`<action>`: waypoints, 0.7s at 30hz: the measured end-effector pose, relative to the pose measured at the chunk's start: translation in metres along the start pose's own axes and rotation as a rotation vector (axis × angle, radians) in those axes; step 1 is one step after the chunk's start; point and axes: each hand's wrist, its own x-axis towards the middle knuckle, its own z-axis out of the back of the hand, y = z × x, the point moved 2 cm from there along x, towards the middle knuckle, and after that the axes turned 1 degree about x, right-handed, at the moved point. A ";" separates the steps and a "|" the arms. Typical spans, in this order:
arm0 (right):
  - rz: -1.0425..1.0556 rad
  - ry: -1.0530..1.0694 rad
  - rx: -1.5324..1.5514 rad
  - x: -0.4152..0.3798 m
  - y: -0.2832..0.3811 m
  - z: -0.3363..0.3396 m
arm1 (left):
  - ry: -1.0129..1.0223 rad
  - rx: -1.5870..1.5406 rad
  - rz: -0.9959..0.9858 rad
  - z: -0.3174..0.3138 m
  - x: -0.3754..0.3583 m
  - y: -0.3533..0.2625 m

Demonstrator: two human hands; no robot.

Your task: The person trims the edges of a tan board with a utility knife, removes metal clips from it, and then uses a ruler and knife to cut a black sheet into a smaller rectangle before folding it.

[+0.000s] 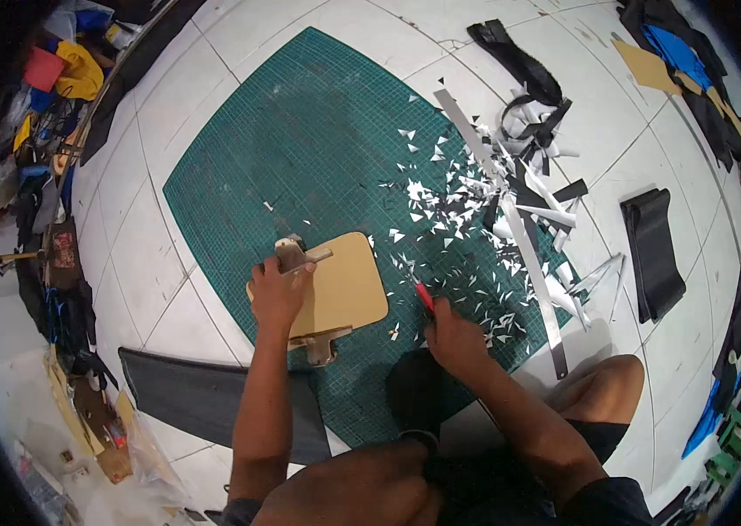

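Observation:
A tan board with rounded corners lies on the green cutting mat, with a metal clamp at its upper left and another clamp at its lower edge. My left hand is closed on the upper clamp, at the board's left side. To the right of the board, my right hand is wrapped round a red-handled tool, whose tip points up and left over the mat. Small white and black triangular scraps are scattered about the tool and beyond it.
A long metal ruler lies across the mat's right side, among white and black strips. Folded black material rests on the tiles at right. Dark fabric lies at lower left. Assorted items line both sides.

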 end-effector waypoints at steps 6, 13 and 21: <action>0.036 0.046 -0.059 0.028 0.023 -0.012 | -0.081 -0.329 -0.463 -0.015 -0.016 -0.029; 0.025 0.033 -0.167 0.055 0.032 -0.020 | -0.067 -0.168 -0.744 -0.038 -0.012 -0.066; 0.002 0.111 -0.191 0.063 0.038 -0.017 | 0.014 -0.116 -0.725 -0.036 -0.007 -0.067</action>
